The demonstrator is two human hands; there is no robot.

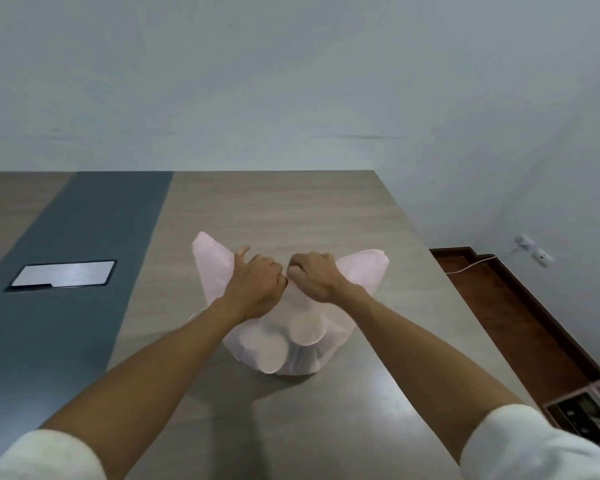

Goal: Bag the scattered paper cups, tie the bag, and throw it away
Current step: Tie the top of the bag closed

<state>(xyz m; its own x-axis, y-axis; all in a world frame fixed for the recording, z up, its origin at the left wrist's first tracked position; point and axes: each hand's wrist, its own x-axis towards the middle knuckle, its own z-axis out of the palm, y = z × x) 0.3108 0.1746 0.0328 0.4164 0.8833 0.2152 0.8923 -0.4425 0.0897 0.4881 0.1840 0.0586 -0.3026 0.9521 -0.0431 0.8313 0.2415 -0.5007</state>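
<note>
A thin pale pink plastic bag (302, 355) sits on the wooden table (291, 209), with paper cups (307, 329) showing through its side. Its two top flaps stick up and outward, one to the left (210, 252) and one to the right (364, 266). My left hand (253, 284) grips the bag top at the base of the left flap, thumb raised. My right hand (317, 277) pinches the bag top at the base of the right flap. The two hands nearly touch above the bag's middle.
A dark grey strip (84, 271) runs along the table's left part, with a silver cable hatch (63, 274) set in it. The table's right edge drops to a brown floor (506, 323). A pink-lined bin (589, 410) stands low at the right. A wall socket (534, 252) is behind.
</note>
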